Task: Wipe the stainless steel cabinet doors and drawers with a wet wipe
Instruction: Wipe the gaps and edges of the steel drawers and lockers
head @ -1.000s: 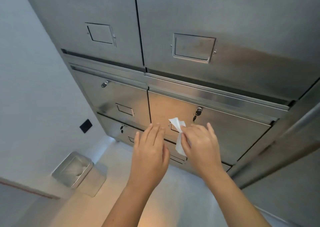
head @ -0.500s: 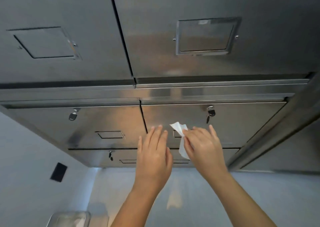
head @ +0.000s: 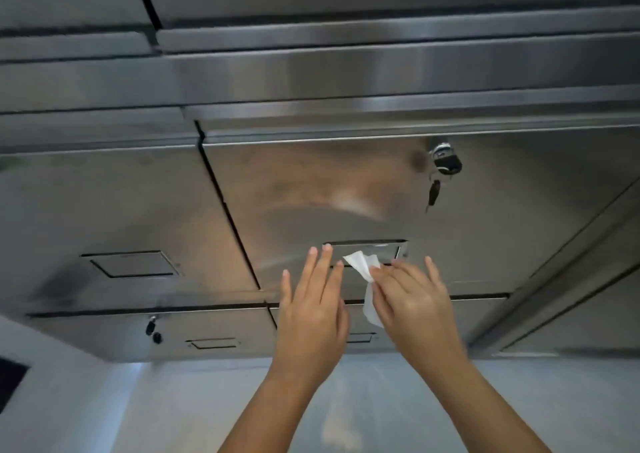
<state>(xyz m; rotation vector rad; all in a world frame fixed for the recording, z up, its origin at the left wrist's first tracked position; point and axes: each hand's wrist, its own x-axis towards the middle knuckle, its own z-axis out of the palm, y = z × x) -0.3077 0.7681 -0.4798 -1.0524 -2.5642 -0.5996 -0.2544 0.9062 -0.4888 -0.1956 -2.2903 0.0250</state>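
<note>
1. Wipe (head: 362, 265) hung crumpled, pinched in the right hand (head: 412, 300) fingertips, just before the drawer (head: 311, 189) and its recessed handle (head: 367, 246).
2. Left hand (head: 311, 310) was flat-fingered beside it, holding nothing.
3. Thin, limp and damp, I'd judge; better bunched under the fingers than held by a corner.

We can read no text, label, brand, number or sign on the steel drawer fronts (head: 311, 193), nor on the white wipe (head: 362, 265) held before them.
</note>
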